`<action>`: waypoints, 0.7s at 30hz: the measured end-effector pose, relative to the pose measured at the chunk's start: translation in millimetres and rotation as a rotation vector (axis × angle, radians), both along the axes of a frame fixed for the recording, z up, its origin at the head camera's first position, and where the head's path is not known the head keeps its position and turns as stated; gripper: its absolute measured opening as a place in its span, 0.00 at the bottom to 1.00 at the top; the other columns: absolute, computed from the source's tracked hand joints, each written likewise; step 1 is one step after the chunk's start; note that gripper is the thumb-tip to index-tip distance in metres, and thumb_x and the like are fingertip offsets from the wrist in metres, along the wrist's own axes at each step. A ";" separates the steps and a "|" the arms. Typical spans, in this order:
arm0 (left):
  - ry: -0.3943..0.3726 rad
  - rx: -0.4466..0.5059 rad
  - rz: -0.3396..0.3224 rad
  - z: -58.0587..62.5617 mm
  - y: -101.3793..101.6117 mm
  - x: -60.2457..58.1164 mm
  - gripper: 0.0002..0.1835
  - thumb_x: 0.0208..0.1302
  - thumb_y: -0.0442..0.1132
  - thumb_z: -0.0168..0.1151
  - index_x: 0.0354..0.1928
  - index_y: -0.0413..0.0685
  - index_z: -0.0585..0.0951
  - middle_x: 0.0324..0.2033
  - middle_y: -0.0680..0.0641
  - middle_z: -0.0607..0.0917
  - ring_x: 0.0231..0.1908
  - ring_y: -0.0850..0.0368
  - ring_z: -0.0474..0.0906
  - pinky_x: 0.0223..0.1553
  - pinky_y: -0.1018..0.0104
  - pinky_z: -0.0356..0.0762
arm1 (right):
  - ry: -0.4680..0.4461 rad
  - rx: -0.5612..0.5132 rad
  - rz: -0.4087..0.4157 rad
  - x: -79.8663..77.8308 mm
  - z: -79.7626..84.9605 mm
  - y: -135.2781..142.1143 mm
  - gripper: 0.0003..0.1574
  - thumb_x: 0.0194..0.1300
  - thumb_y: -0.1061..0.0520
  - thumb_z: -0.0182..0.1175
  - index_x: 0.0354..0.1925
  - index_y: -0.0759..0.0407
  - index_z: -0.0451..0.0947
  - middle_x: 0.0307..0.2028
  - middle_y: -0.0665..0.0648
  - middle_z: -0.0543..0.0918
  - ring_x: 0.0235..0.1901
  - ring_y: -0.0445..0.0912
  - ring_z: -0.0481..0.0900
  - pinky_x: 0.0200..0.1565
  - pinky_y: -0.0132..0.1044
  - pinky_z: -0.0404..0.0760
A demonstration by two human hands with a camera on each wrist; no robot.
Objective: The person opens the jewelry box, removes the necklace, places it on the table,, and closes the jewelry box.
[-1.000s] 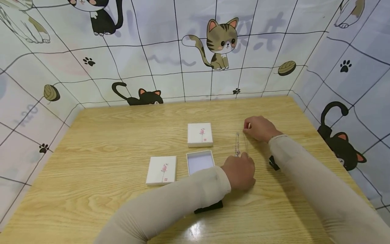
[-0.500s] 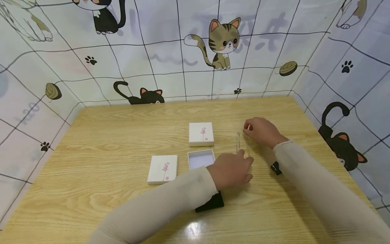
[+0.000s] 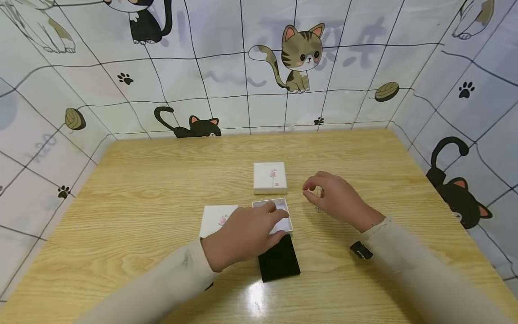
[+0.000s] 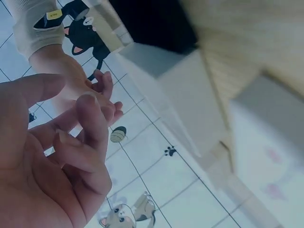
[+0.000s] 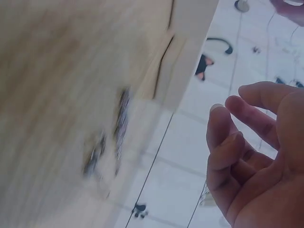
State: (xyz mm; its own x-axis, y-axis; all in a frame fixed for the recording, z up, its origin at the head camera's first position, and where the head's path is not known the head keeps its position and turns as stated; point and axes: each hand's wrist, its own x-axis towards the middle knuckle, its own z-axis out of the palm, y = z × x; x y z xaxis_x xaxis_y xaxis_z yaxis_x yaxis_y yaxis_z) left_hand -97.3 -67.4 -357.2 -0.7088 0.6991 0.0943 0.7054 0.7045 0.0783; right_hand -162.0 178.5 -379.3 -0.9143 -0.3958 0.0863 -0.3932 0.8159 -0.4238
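Note:
My left hand [image 3: 247,234] hovers over the open white box [image 3: 289,220], its fingers loosely bent and holding nothing. That hand hides part of the box and part of a white lid or box with a pink flower print [image 3: 212,216]. To the right of the open box, my right hand [image 3: 337,200] is above the table, thumb and fingertips slightly apart with nothing visible between them. A thin silver chain [image 3: 317,209] lies below it, mostly hidden by the hand. In the right wrist view the blurred chain [image 5: 121,130] lies on the wood, apart from the fingers.
A black flat pad [image 3: 280,261] lies in front of the open box. Behind stands another white box with a flower print [image 3: 270,177]. The wooden table [image 3: 154,180] backs onto cat-printed cloth [image 3: 226,81]. A black strap device [image 3: 361,250] is on my right wrist.
My left hand has moved left from the chain to over the open box, uncovering the black pad. My right hand has come left and nearer, over the chain.

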 end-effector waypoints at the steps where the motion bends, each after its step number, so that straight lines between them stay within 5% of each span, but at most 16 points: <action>1: 0.015 0.004 0.003 -2.4 -4.7 2.3 0.19 0.69 0.53 0.62 0.57 0.56 0.81 0.41 0.53 0.82 0.13 0.66 0.64 0.14 0.73 0.61 | 0.007 -0.006 0.011 2.8 -1.4 -2.7 0.05 0.68 0.53 0.64 0.41 0.52 0.83 0.38 0.51 0.81 0.25 0.41 0.72 0.30 0.34 0.73; 12: 0.127 0.049 -0.043 -22.5 -30.4 18.0 0.16 0.59 0.50 0.72 0.49 0.60 0.84 0.35 0.60 0.82 0.12 0.68 0.63 0.14 0.75 0.59 | -0.010 -0.088 0.147 23.9 -17.9 -21.7 0.08 0.66 0.52 0.67 0.43 0.50 0.85 0.40 0.48 0.81 0.23 0.34 0.72 0.30 0.29 0.75; 21: 0.183 -0.018 -0.130 -31.3 -28.6 24.4 0.21 0.55 0.56 0.73 0.50 0.61 0.83 0.40 0.60 0.84 0.12 0.68 0.64 0.13 0.77 0.57 | -0.061 -0.020 0.200 34.2 -16.2 -28.5 0.11 0.65 0.50 0.68 0.45 0.49 0.85 0.40 0.48 0.81 0.23 0.31 0.71 0.28 0.27 0.73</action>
